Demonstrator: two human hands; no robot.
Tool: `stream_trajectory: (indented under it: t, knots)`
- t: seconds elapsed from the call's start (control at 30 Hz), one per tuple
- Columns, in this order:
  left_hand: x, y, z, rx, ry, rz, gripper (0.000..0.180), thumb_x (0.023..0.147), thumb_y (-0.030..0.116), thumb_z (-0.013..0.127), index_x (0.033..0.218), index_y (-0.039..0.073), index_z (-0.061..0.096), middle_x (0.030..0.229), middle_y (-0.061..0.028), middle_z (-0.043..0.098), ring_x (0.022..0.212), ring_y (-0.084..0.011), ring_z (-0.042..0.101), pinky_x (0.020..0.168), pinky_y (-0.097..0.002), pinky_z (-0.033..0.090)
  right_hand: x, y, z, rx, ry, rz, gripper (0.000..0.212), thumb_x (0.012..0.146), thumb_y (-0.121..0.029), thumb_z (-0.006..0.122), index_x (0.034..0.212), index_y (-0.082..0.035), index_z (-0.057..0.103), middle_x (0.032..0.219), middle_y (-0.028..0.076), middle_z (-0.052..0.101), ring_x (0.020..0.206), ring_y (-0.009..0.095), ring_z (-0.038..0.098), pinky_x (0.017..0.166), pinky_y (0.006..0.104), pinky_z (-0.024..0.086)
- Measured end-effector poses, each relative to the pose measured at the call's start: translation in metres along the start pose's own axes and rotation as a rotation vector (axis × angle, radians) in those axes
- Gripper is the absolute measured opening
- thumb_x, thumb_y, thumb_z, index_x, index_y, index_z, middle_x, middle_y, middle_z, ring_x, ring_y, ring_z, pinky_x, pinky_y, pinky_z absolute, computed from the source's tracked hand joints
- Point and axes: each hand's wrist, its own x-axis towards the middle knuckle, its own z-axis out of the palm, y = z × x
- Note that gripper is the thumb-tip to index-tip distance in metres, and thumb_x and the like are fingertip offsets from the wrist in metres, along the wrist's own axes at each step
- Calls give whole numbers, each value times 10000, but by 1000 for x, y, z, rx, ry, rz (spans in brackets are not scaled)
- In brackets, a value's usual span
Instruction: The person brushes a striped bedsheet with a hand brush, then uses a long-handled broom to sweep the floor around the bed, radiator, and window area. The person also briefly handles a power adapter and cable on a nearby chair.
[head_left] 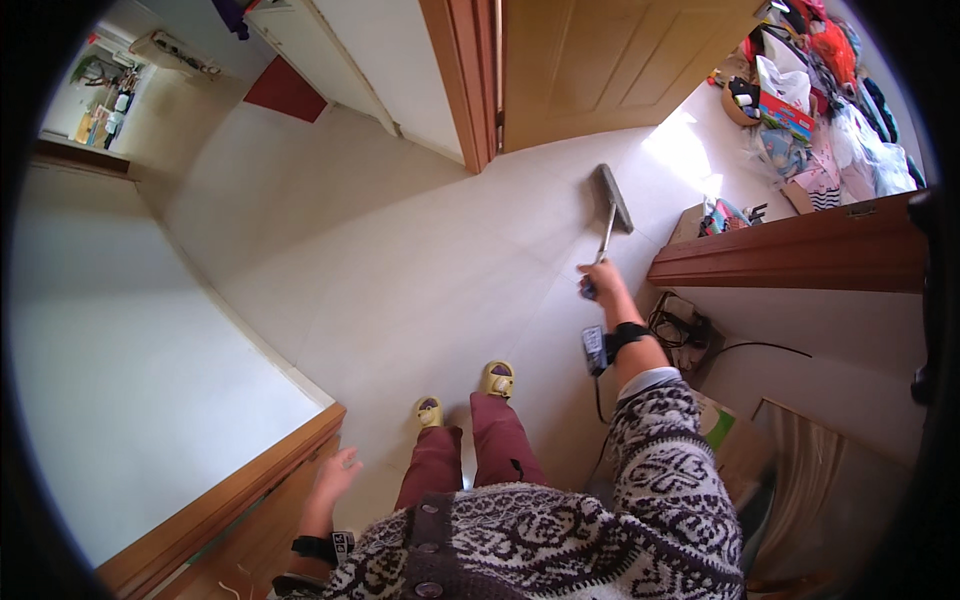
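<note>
My right hand [598, 280] reaches forward over the floor, its fingers wrapped round the dark grip of a long-handled broom [607, 230]. The broom's narrow grey head [613, 198] rests on the pale floor near the doorway, with its pale handle foreshortened toward me. Whether the head has bristles or a pad is too small to tell. Low at my left side, my left hand [338, 472] hangs empty, fingers loosely apart, near the wooden trim [300, 440] of a wall end.
An open wooden door [610, 65] stands ahead. Beyond the doorway lies a pile of clothes, bags and boxes [810, 110]. At my right are a wooden door frame [790, 245], a bin with dark cables [685, 335] and cardboard [735, 440]. A white wall [150, 360] runs along my left.
</note>
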Motion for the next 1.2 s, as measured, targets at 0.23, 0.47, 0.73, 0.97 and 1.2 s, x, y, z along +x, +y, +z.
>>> stream_trajectory:
  t: [0.23,0.47,0.73,0.97,1.2]
  knots:
    - [-13,-54,-18,-53,59,72,403,795,191,646,1159,35,567,1147,-156,595,1057,-269,580,861,-337,468,-37,139,152,-378,-146,72,710,741,-1,535,1308,-73,113,782,239,562,571,332,610,437,429,495]
    - [-21,-121,-61,36,9,30,419,780,187,657,1160,35,567,1145,-155,593,1057,-288,573,868,-357,459,-221,152,345,-125,-503,180,606,752,-68,581,1265,-29,262,763,155,546,627,266,573,597,402,500]
    - [-5,-208,-148,17,-39,85,431,794,191,631,1174,3,554,1150,-174,590,1059,-275,571,888,-350,446,-249,143,296,680,-491,228,127,792,-66,577,836,-80,458,610,24,456,451,116,449,521,324,481]
    - [11,-245,-163,-21,-76,172,411,817,175,601,1175,-14,534,1102,-183,612,1038,-286,588,882,-330,452,-362,188,172,559,-123,246,139,801,-73,534,891,-133,448,645,33,459,433,119,430,465,342,417]
    - [-6,-264,-137,43,-138,152,437,812,202,622,1185,-9,542,1157,-179,581,1084,-280,557,910,-349,433,-398,276,141,577,33,573,117,803,-91,587,789,-97,471,607,33,508,505,116,519,469,295,459]
